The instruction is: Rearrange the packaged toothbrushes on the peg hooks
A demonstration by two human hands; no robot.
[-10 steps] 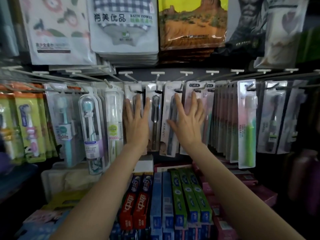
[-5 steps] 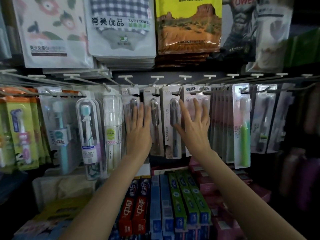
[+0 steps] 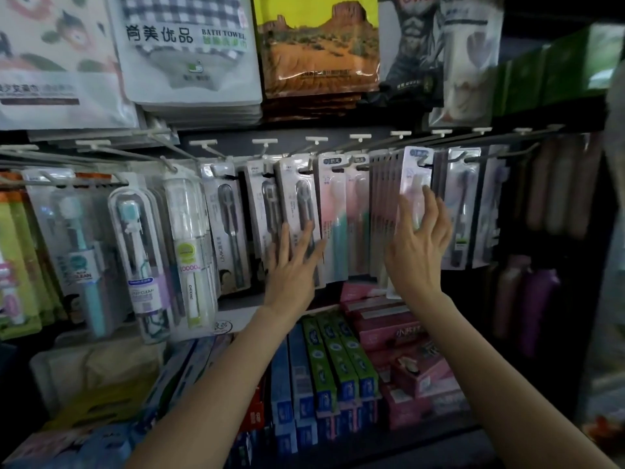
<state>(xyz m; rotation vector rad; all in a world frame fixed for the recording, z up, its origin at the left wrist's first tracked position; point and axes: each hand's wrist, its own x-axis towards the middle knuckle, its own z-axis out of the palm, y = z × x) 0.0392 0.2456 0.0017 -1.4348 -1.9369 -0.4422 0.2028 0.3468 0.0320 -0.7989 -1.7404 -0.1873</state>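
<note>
The left hand [image 3: 292, 265] presses spread fingers flat on a dark toothbrush pack [image 3: 299, 211]; right hand [image 3: 417, 245] touches a pink-brush pack [image 3: 415, 177], fingers loosely extended.

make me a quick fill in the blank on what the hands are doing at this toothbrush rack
1. The left hand lies with straight fingers on a pack holding a ____ toothbrush.
2. The right hand touches the pack with the pink-and-green toothbrush, which hangs from a peg ____.
3. The boxes on the shelf below the hands with green tops hold ____.

Missing words: dark grey; hook; toothpaste
</note>
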